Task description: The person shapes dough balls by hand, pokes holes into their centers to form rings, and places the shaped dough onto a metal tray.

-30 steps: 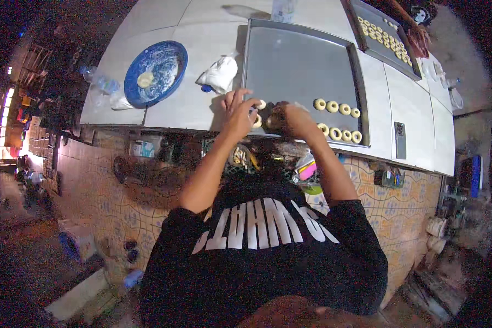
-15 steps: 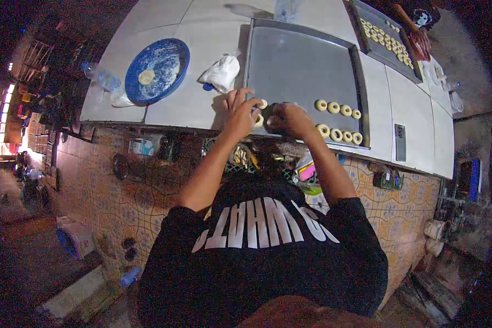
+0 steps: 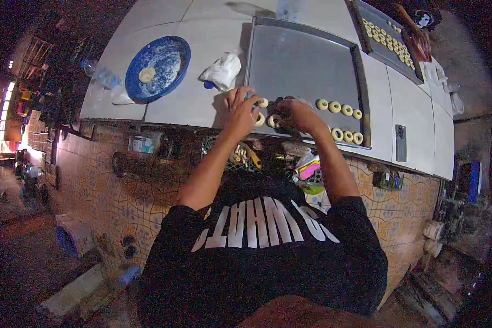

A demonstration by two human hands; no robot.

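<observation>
My left hand [image 3: 240, 111] is at the near left corner of a dark metal baking tray [image 3: 300, 60]. Its thumb and forefinger close around a small pale piece of dough [image 3: 263, 103]. Just below them lies a dough ring [image 3: 259, 119] on the tray. To the right, my right hand [image 3: 296, 113] reaches low over the tray, its fingertips dark and hidden. Beside its fingers sits another dough ring [image 3: 273, 121]. Two short rows of dough rings fill the tray's right front part, with one far-row ring [image 3: 334, 106] and one near-row ring [image 3: 348, 136] plainly visible.
Left on the white tiled table [image 3: 202, 22] stands a blue basin [image 3: 133, 76] with flour and a dough lump [image 3: 146, 75]. A white plastic bag [image 3: 224, 71] lies beside the tray. Far right are a second tray [image 3: 369, 48] of rings, another person's hand [image 3: 421, 46] and a phone [image 3: 400, 143].
My right hand has shifted slightly right and away from me, uncovering a dough ring at the tray's front. My left hand stays almost where it was.
</observation>
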